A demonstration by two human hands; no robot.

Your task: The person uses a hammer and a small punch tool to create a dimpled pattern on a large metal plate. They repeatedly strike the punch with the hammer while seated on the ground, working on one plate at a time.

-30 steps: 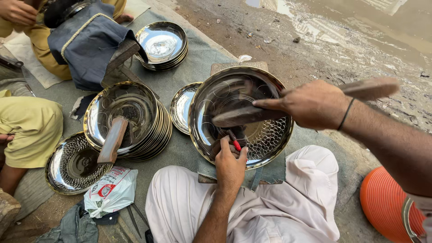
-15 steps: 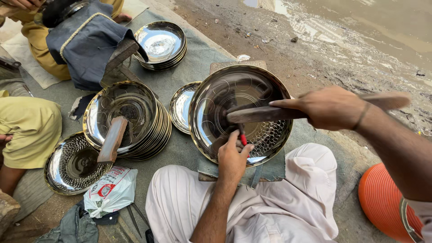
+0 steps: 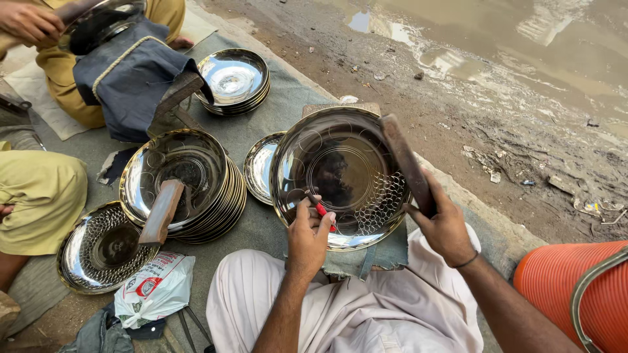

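While the person sits cross-legged on the grey mat (image 3: 275, 117), the head cam shows the left hand (image 3: 309, 236) pinched tight round a small red-handled punch (image 3: 320, 209), tip set on the inner face of the big steel plate (image 3: 340, 176), which leans on a block in front of the knees w/ a folded cloth pad (image 3: 366, 256) under its lower rim. Right hand (image 3: 448, 225) is wrapped shut round a flat wooden mallet (image 3: 407, 163), raised just beside the plate's right edge, clear of the punch. Ring marks already cover the lower right of the plate, approx a third of the rim band. To do this stamping well, imo: keep the punch square to the metal, seat each ring just touching the last one, strike flat on the punch head, keep fingertips low & off the top. To the left sits a stack of plates (image 3: 183, 186) w/ a wooden block (image 3: 162, 210) lying in it, one patterned plate (image 3: 104, 247) flat on the mat, another stack (image 3: 234, 78) farther back. Someone else's hand (image 3: 26, 21) works top left.
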